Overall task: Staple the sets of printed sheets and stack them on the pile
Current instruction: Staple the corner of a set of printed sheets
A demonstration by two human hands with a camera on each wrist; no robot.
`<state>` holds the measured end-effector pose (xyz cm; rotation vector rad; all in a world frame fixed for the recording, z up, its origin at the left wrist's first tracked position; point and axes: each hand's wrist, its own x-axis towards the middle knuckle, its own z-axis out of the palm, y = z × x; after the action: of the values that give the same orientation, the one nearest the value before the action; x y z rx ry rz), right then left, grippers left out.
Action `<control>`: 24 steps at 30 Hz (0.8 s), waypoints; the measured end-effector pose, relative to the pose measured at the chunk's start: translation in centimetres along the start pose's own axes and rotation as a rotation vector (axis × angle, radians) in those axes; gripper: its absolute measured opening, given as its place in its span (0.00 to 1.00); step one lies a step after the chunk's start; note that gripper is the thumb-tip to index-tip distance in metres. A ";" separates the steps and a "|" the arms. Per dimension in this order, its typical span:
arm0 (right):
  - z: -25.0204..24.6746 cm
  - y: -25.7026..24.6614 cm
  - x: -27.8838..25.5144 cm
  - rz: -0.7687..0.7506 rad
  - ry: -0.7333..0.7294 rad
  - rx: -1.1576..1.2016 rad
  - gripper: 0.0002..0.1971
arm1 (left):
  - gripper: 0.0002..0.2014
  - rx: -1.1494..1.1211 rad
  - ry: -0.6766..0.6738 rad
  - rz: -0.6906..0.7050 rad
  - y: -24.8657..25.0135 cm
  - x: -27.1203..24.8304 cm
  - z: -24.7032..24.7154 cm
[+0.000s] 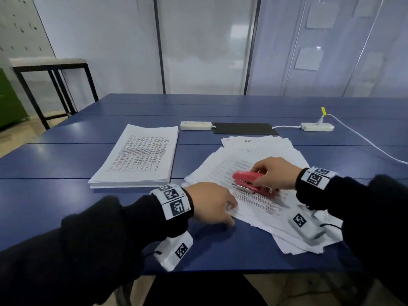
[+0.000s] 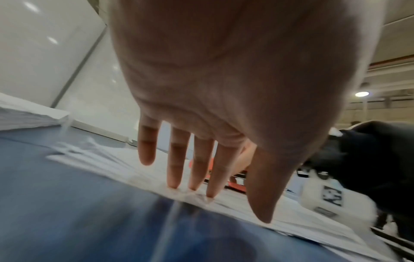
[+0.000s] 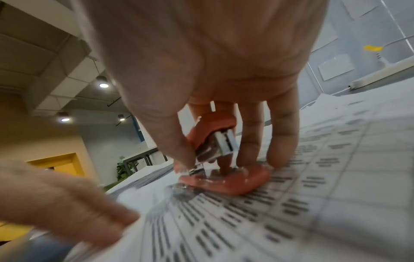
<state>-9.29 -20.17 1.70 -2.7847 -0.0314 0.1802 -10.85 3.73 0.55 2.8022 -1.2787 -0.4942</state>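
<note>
Right hand (image 1: 276, 173) on red plastic stapler (image 1: 254, 181), left hand (image 1: 212, 203) flat on loose printed sheets (image 1: 260, 155).
Right fingers curled round the stapler, which sits on the sheets; left fingertips (image 2: 192, 186) straight, pressing the sheet edge. Neat stapled pile (image 1: 139, 155) lies left on the blue counter (image 1: 66, 162).

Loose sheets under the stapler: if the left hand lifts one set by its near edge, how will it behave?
Likely floppy: the loose sheets are thin and fanned unevenly, so a set lifted by one edge should droop. Probably slippery too; the sheets are already splayed, so the left hand, fingertips on the edge, may shift the ones below. The red stapler, held by the right hand, rests on top.
</note>
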 end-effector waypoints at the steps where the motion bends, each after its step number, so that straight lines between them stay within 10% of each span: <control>1: -0.1 0.1 0.2 -0.004 0.005 0.012 0.12 | 0.25 -0.073 -0.037 0.032 0.5 -0.7 0.0; 5: -0.1 0.1 0.8 -0.029 -0.023 -0.061 0.17 | 0.19 -0.429 0.004 0.062 0.7 -2.6 -1.6; 8: 0.1 0.0 0.7 -0.016 -0.123 -0.053 0.22 | 0.18 -0.189 0.226 -0.163 -2.0 -2.9 -2.9; 13: -0.1 0.8 1.1 0.003 -0.164 -0.121 0.36 | 0.22 -0.022 0.020 -0.354 -3.7 -2.9 -1.4; 17: -0.8 1.1 1.6 0.040 -0.175 -0.184 0.34 | 0.29 -0.456 0.157 -0.423 -4.7 -0.9 -1.6; 20: -1.2 1.7 1.7 0.057 -0.154 -0.231 0.27 | 0.09 -0.977 0.303 -0.502 -4.4 0.6 -1.5; 24: -2.2 3.3 1.6 0.102 -0.082 -0.137 0.16 | 0.09 -1.273 0.441 -0.569 -4.5 2.5 -0.9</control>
<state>-7.46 -23.98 2.38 -2.9162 0.0809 0.3294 -5.74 4.72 0.09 1.8777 0.0535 -0.4183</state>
